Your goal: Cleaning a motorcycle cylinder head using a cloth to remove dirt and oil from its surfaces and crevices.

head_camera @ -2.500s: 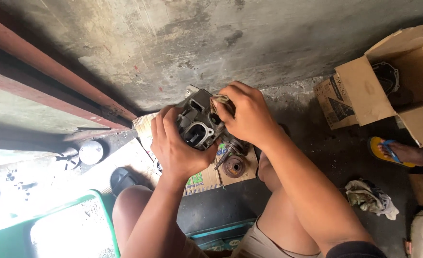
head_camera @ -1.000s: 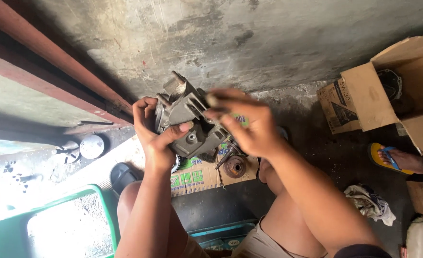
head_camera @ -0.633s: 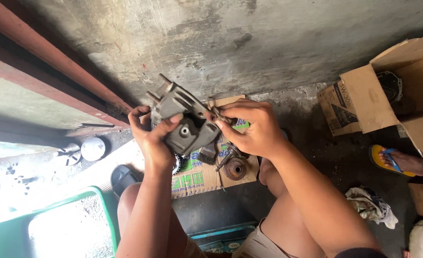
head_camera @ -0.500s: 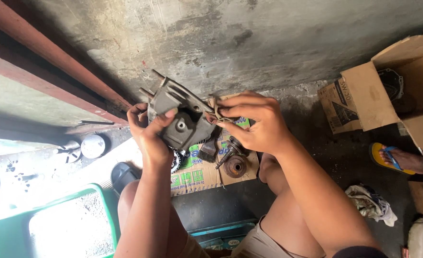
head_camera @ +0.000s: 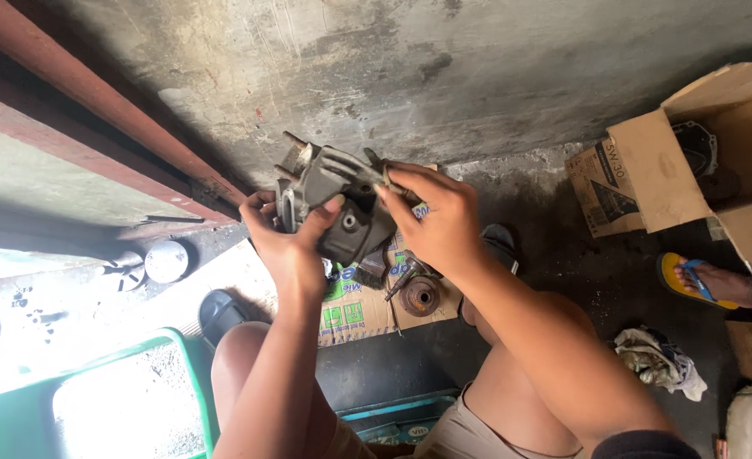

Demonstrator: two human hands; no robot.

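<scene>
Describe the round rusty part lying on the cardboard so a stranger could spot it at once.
Start at the flattened cardboard sheet on the floor between the person's knees. Just below the right hand, near the sheet's right edge, lies the round rusty part. Unlike the dark metal pieces beside it, it is a brown disc with a hole in its centre.

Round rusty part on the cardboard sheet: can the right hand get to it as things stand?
Probably not at once. The round rusty part lies uncovered just below the right hand, nothing between them, but that hand is gripping the grey metal housing together with the left hand.
</scene>
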